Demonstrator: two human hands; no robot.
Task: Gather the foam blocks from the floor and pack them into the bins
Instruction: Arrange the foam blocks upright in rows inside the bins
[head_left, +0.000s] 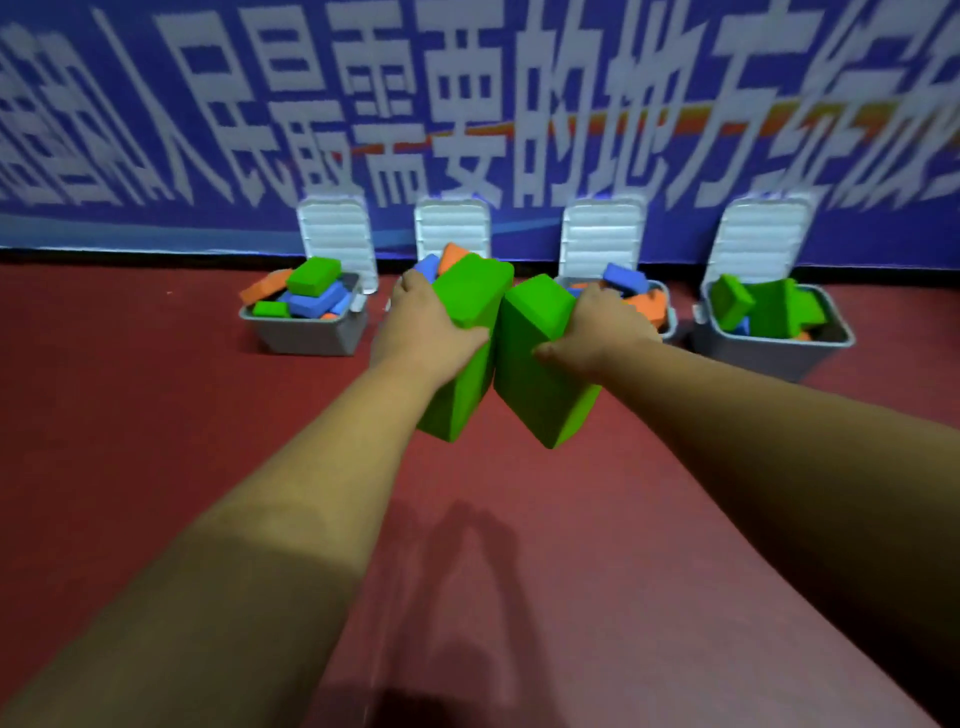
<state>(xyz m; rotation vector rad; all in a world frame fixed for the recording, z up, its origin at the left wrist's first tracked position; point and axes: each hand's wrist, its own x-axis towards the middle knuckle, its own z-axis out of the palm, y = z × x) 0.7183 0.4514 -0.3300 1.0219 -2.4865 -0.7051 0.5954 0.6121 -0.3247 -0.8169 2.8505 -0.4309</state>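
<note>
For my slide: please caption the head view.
Left hand and right hand each grip a green foam block before four open bins.

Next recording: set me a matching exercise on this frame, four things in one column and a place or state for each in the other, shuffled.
Column one:
1. left hand
2. leftmost bin
3. rightmost bin
4. third bin from the left

Column two:
a. filled mostly with green blocks
b. grips a green foam block
c. partly hidden behind the right hand
d. a single green block lies on top of blue blocks

Pairs: 1-b, 2-d, 3-a, 4-c.
</note>
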